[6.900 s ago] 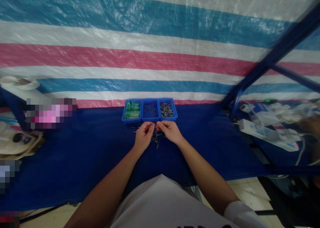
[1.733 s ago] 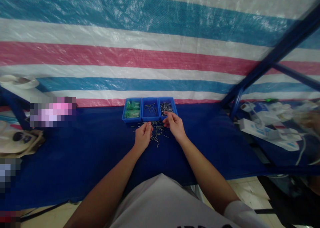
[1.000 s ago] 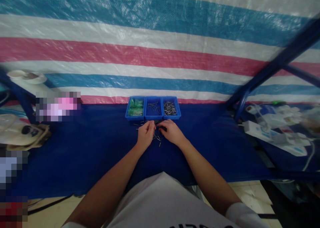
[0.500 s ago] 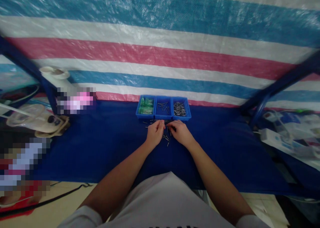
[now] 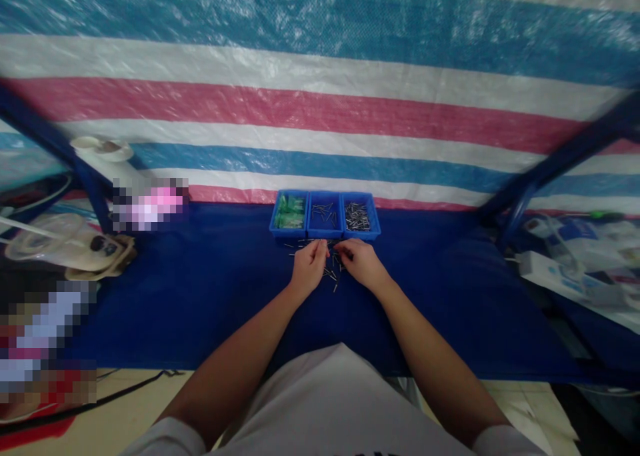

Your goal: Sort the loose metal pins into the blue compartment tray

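Blue trays, navy tablecloth, pink-blue-white striped tarp

We see soft and even light, rather bright at the top, where the striped tarp shines and carries small white glints on its plastic. The blue cloth below is darker and shows almost no shadows. The wide lens bends the frame bars near the sides, and the corners look smeared. The metal pins are too fine to be sharp. On the left, some patches are pixelated.
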`<state>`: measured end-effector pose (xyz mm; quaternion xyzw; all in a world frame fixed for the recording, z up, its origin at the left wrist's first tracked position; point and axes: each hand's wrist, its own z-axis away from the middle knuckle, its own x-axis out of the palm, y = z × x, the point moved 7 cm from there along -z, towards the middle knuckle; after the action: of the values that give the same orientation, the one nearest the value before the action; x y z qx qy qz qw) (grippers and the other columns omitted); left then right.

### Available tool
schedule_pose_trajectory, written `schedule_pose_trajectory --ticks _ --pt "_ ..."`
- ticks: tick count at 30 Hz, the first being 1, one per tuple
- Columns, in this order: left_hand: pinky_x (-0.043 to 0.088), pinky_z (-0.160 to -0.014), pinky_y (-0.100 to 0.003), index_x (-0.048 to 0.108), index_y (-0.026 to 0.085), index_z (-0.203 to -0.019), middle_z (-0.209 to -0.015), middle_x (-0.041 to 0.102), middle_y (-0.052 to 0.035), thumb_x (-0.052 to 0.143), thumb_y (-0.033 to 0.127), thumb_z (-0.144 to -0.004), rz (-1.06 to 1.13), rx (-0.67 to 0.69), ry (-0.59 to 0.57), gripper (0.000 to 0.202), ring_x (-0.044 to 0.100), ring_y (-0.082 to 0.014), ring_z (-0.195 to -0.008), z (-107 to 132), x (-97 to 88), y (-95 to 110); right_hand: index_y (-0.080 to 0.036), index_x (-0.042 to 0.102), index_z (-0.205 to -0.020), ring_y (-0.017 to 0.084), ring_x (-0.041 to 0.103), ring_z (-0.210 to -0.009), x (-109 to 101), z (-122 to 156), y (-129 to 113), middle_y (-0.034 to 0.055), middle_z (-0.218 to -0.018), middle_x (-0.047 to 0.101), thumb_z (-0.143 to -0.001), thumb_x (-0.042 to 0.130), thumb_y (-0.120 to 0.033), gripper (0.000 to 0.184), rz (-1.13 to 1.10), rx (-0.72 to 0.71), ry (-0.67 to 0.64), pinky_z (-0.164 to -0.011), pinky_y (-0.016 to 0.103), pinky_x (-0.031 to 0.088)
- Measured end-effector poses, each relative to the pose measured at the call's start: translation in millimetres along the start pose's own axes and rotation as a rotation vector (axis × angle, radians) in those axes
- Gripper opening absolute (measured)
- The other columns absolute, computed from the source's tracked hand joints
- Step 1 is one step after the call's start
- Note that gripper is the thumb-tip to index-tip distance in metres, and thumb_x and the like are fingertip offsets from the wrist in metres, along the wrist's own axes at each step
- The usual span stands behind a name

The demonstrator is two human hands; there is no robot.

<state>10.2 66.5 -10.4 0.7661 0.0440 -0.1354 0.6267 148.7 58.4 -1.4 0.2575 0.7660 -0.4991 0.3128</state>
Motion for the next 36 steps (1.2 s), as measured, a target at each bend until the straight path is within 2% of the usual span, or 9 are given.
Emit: schedule_pose_trajectory --ticks 8,16,20,24,27,29,36 --pt "0.035 -0.053 -0.024 0.053 0.018 -0.065 -0.048 0.046 0.0045 0.037 0.048 -0.094 -0.025 0.0 0.001 0.044 0.045 -0.0098 -0.046 0 0.0 2 -0.016 0.071 -0.094 0.018 0.064 -0.081 -1 1 -1 0.0073 -0.089 0.07 -0.076 0.054 0.001 0.03 -0.02 0.009 -0.02 -0.079 0.031 0.051" --pt "0.036 -0.053 -0.024 0.054 0.018 -0.065 -0.048 0.045 0.005 0.037 0.048 -0.094 -0.018 -0.012 -0.005 0.044 0.044 -0.0094 -0.046 -1 0.4 0 -0.016 0.071 -0.091 0.017 0.063 -0.076 -2 0 0 0.0068 -0.084 0.069 -0.077 0.054 -0.001 0.026 -0.038 0.005 0.023 -0.074 0.029 0.052" --pt "0.036 -0.054 -0.024 0.054 0.018 -0.065 -0.048 0.046 0.0048 0.037 0.048 -0.094 -0.028 -0.011 -0.003 0.044 0.045 -0.0093 -0.046 -1 -0.3 0 -0.017 0.071 -0.09 0.016 0.064 -0.073 -10 0 -3 0.0057 -0.08 0.069 -0.077 0.058 -0.006 0.022 -0.095 0.029 0.07 -0.072 0.03 0.053" --pt "0.035 -0.052 -0.023 0.057 0.018 -0.072 -0.05 0.046 0.0053 0.042 0.047 -0.093 -0.021 -0.005 -0.015 0.039 0.045 -0.009 -0.047 -1 1.0 -2 -0.018 0.071 -0.09 0.017 0.066 -0.073 -19 1 1 0.0057 -0.083 0.071 -0.078 0.062 -0.019 0.015 -0.303 0.108 0.179 -0.073 0.032 0.055" --pt "0.035 -0.051 -0.022 0.062 0.018 -0.089 -0.056 0.051 0.0055 0.053 0.043 -0.088 -0.007 0.004 -0.038 0.027 0.046 -0.0088 -0.05 -1 3.9 -2 -0.019 0.071 -0.09 0.018 0.068 -0.077 -18 1 9 0.0057 -0.087 0.072 -0.076 0.067 -0.026 0.016 -0.56 0.201 0.227 -0.076 0.033 0.056" --pt "0.037 -0.051 -0.021 0.062 0.017 -0.099 -0.062 0.056 0.0043 0.059 0.04 -0.084 0.011 0.012 -0.062 0.027 0.049 -0.0087 -0.053 -1 6.4 -1 -0.02 0.07 -0.09 0.018 0.069 -0.081 -15 1 11 0.0051 -0.089 0.073 -0.074 0.07 -0.028 0.018 -0.715 0.235 0.239 -0.08 0.033 0.056" --pt "0.042 -0.055 -0.023 0.065 0.017 -0.097 -0.075 0.067 -0.0009 0.06 0.041 -0.084 0.03 0.016 -0.116 0.028 0.057 -0.01 -0.058 -1 10.1 1 -0.023 0.071 -0.091 0.016 0.068 -0.086 -4 2 9 0.0023 -0.091 0.073 -0.068 0.08 -0.028 0.026 -1.032 0.287 0.216 -0.087 0.033 0.054"
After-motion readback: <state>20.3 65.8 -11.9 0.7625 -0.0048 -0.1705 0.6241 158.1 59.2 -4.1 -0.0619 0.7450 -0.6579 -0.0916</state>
